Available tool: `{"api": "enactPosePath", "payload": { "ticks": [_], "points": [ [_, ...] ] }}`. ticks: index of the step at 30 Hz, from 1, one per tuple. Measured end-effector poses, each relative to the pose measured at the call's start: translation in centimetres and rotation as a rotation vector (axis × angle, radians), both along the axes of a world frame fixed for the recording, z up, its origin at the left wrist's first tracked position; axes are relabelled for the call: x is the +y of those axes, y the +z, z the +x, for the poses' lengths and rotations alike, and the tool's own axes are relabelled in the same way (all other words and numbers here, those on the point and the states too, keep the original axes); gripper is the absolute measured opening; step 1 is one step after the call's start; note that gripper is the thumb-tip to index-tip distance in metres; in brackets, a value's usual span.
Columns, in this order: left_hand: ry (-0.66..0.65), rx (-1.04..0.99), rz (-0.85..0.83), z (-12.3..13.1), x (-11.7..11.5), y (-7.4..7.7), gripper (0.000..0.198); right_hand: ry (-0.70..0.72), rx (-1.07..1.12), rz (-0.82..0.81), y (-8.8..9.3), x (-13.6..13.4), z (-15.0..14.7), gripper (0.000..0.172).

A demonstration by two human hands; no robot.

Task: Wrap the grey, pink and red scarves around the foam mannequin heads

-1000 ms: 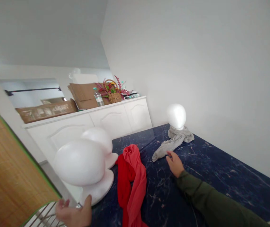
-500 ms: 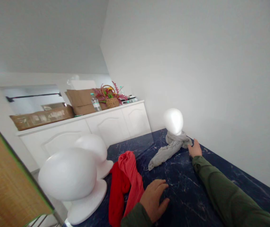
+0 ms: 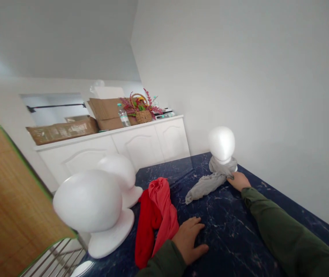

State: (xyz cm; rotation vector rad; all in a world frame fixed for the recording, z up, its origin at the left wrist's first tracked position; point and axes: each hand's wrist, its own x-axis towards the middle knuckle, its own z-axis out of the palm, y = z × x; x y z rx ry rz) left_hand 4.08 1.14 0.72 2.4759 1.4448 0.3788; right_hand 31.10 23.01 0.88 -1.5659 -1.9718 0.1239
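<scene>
My right hand (image 3: 238, 181) reaches to the far right of the table, its fingers closed on the edge of a grey scarf (image 3: 206, 187). The scarf lies around the neck of a white mannequin head (image 3: 222, 143), and one end trails left over the dark blue marbled tabletop (image 3: 224, 227). Low in the middle, my left hand (image 3: 189, 240) is open, thumb apart, over the tabletop. Just left of it lie a coral-pink scarf (image 3: 167, 215) and a bright red scarf (image 3: 144, 231), side by side.
Two more white mannequin heads stand at the left, a nearer one (image 3: 89, 202) and one behind it (image 3: 121, 171). A white cabinet (image 3: 141, 144) carries cardboard boxes (image 3: 63, 131), a bottle (image 3: 123, 116) and a flower basket (image 3: 144, 116). A wood-patterned panel (image 3: 17, 200) rises at left; a wall closes the right.
My right hand has moved in from beside the grey scarf and its fingers have closed on the scarf's edge. The left hand stays near the coral scarf. The view has shifted slightly.
</scene>
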Motion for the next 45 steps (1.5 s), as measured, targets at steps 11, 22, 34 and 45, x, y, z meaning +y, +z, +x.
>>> {"api": "enactPosePath", "payload": {
  "ticks": [11, 22, 34, 45],
  "points": [
    [-0.011, -0.017, 0.000, -0.1, -0.2, 0.2, 0.060, 0.238, -0.090, 0.179, -0.8, -1.4, -5.6, 0.037],
    [-0.008, -0.055, 0.013, -0.2, -0.2, 0.1, 0.059, -0.062, -0.158, 0.054, -1.7, 2.7, -2.6, 0.039],
    [-0.005, 0.162, 0.151, 3.5, 3.9, 3.0, 0.043, -0.157, 0.065, 0.016, -1.6, 3.4, -1.4, 0.026],
    [0.108, 0.280, 0.096, 12.6, 17.7, 3.7, 0.029, -0.082, 0.380, -0.006, -1.5, 4.3, 0.6, 0.010]
  ]
}}
